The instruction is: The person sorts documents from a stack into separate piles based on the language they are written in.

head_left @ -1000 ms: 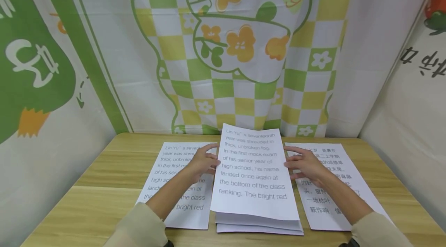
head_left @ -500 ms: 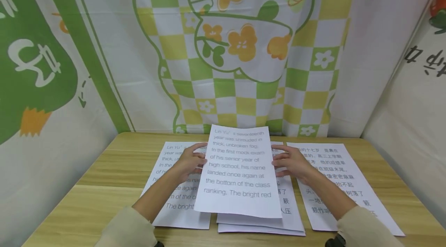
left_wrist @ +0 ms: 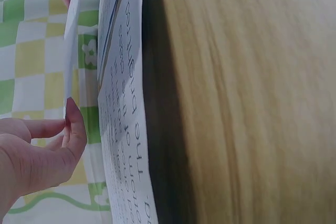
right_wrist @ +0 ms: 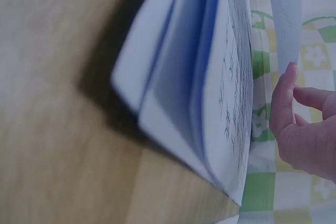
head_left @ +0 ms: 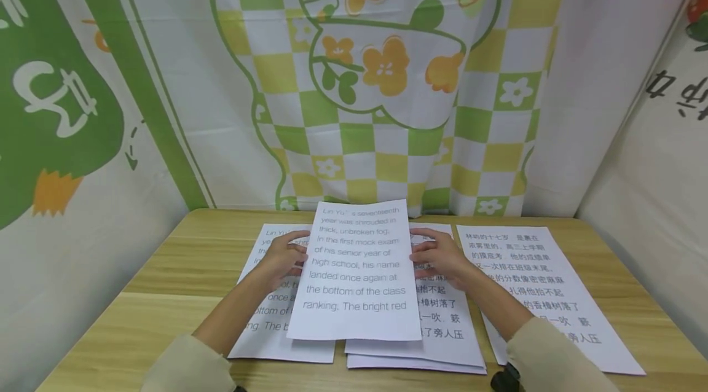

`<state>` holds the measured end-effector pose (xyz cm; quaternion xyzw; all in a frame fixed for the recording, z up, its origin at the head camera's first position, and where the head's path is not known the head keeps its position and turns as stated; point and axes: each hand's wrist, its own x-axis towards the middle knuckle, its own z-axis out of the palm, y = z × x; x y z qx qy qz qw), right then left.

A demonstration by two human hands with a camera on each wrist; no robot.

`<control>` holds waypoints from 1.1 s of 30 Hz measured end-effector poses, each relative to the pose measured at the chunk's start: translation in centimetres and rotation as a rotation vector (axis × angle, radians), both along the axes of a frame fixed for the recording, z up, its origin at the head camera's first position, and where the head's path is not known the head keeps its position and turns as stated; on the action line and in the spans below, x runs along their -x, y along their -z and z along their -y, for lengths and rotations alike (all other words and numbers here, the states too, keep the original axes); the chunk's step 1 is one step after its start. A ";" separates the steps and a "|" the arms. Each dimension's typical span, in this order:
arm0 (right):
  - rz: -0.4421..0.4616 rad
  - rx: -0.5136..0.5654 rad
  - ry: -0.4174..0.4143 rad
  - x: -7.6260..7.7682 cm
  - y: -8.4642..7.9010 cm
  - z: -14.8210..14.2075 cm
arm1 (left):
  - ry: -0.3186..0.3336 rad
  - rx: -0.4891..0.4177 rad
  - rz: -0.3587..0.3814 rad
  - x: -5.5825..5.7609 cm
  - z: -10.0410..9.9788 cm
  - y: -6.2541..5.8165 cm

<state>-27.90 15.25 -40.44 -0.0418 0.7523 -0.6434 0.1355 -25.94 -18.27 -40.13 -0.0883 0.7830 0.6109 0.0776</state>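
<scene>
A white sheet of paper [head_left: 356, 269] printed with English text is held up by both hands. My left hand [head_left: 281, 263] pinches its left edge between thumb and fingers, plain to see in the left wrist view. On the opposite edge, my right hand [head_left: 442, 257] pinches the paper the same way. Below and behind the sheet lies the middle paper stack [head_left: 448, 343], its top page in Chinese print, partly covered. The left English page [head_left: 282, 343] lies flat under my left forearm, partly hidden. In the right wrist view the stack's loose layers [right_wrist: 178, 77] fan slightly apart.
Another Chinese page [head_left: 553, 294] lies at the right of the wooden table [head_left: 149, 318], partly under my right forearm. A checkered curtain [head_left: 381, 152] hangs behind the table's back edge, with printed cloth walls on both sides.
Both hands have carried the English sheet leftward, from over the middle stack to partly over the left page. More of the stack's Chinese top page now shows.
</scene>
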 end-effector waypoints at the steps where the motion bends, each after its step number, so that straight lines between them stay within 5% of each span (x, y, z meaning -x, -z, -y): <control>1: 0.003 0.000 0.000 0.0 0.0 0.3 | -0.001 0.001 0.001 0.0 0.2 0.0; 14: 0.021 0.046 -0.026 0.0 0.6 3.5 | -0.069 0.054 0.020 -0.7 3.0 1.2; 33: 0.061 0.062 -0.084 0.0 1.2 7.6 | -0.116 0.123 0.021 -1.3 6.4 1.3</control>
